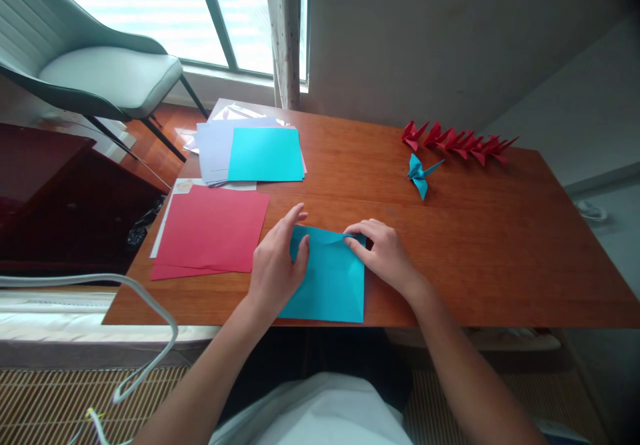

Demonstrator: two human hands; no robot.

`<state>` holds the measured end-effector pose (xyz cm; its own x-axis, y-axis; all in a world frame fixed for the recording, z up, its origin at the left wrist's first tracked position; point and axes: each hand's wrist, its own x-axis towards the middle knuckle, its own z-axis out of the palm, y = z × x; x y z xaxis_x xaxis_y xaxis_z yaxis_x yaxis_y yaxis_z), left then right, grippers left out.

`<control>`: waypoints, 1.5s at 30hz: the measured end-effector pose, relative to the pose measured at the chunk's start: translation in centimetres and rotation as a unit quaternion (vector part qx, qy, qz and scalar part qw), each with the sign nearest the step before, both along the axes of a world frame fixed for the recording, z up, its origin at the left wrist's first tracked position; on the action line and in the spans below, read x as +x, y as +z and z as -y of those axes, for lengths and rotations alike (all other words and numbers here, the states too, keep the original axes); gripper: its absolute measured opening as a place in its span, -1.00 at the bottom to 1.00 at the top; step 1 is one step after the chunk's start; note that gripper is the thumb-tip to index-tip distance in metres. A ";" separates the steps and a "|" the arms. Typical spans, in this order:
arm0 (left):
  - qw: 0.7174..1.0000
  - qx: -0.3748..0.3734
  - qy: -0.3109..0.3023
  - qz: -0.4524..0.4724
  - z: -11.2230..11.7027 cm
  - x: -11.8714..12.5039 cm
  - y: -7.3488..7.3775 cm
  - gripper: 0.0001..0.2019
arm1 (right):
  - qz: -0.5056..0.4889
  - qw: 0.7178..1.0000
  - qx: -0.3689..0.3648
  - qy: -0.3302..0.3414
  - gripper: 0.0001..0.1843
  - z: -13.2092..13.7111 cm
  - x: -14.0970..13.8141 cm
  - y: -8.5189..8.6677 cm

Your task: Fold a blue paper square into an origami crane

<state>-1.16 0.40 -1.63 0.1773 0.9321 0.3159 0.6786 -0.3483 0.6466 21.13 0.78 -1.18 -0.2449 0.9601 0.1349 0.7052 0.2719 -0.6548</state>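
A turquoise sheet of origami paper [333,282] lies at the table's front edge before me, its far edge slightly lifted and bent. My right hand [383,252] pinches that far edge near its right corner between thumb and fingers. Over the sheet's left side, my left hand [280,255] is open, thumb apart from the raised fingers; its thumb is over the paper. The left hand covers the sheet's far-left part. To the right, beyond the sheet, stands a folded turquoise paper crane [419,175].
Several red paper cranes [463,144] stand in a row at the back right. Red sheets [213,228] lie left of my left hand, with turquoise sheets [266,155] on pale paper [214,145] behind them. A white cable [150,298] loops at the lower left; a chair [110,75] stands beyond.
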 end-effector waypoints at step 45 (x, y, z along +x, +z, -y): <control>0.911 0.071 -0.204 -0.351 -2.7 -0.8 0.7 -0.50 | 0.086 0.971 0.215 0.064 -0.45 4.5 -2.0 -2.6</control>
